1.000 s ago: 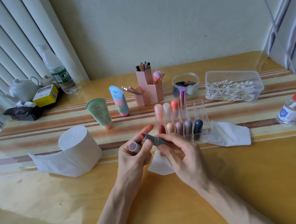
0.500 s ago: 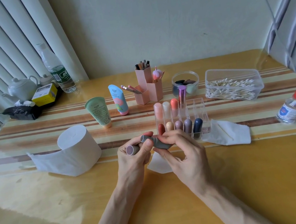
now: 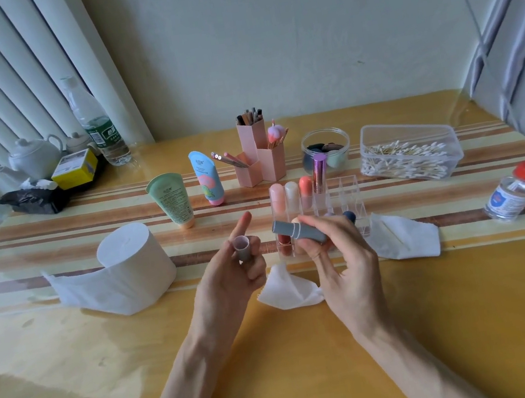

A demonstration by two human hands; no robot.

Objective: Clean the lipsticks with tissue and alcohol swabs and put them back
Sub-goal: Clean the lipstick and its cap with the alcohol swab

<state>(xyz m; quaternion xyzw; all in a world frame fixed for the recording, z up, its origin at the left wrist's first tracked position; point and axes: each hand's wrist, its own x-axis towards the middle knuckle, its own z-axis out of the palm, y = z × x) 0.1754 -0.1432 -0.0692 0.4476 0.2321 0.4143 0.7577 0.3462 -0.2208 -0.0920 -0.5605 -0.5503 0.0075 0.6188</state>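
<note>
My right hand grips a grey lipstick tube, held sideways with its open end pointing left; no red tip shows. My left hand holds the grey cap between thumb and fingers, mouth up, with the index finger stretched out. The two parts are a short gap apart. Just behind my hands stands the clear lipstick rack with several coloured lipsticks, partly hidden by my right hand. A crumpled tissue piece lies under my hands. Another tissue with a swab on it lies to the right.
A tissue roll sits at left. A clear box of cotton swabs and an alcohol bottle with a red cap are at right. Two cosmetic tubes, pink brush holders and a round jar stand behind the rack.
The red lipstick tip has gone down into the tube. My hands have drawn apart, the left with the cap turned mouth up and its index finger lifted.
</note>
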